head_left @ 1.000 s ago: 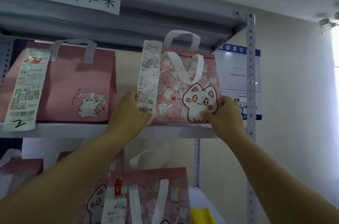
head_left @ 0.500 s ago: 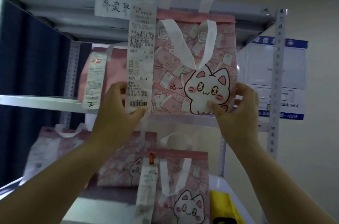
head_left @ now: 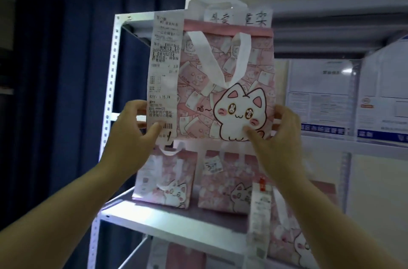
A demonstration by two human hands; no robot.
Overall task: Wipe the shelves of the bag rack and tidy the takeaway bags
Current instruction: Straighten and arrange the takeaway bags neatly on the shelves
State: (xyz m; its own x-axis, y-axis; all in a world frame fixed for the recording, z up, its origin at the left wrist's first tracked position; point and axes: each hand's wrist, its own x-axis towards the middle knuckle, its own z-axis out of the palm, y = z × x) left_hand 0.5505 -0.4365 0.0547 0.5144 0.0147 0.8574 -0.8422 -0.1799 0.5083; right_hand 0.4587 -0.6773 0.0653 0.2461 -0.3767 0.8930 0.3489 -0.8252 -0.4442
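Observation:
A pink takeaway bag (head_left: 227, 74) with a white cat print, white handles and a long receipt (head_left: 164, 74) hangs in the air in front of the white metal rack (head_left: 108, 101). My left hand (head_left: 134, 127) grips its lower left corner over the receipt. My right hand (head_left: 278, 129) grips its lower right corner, thumb on the cat. Below, on a grey shelf board (head_left: 167, 213), stand two more pink cat bags (head_left: 165, 178) (head_left: 227, 180), and a third (head_left: 287, 224) is at the lower right with a blurred receipt.
Dark blue curtains (head_left: 55, 70) hang left of the rack. White notice sheets (head_left: 320, 96) cover the wall at the right behind the rack. A paper label (head_left: 238, 19) is stuck to the top shelf edge, partly hidden by the bag.
Both hands have lifted the cat bag off the upper shelf and brought it toward me and leftward. The view has swung left, so the curtains and the rack's left post now show.

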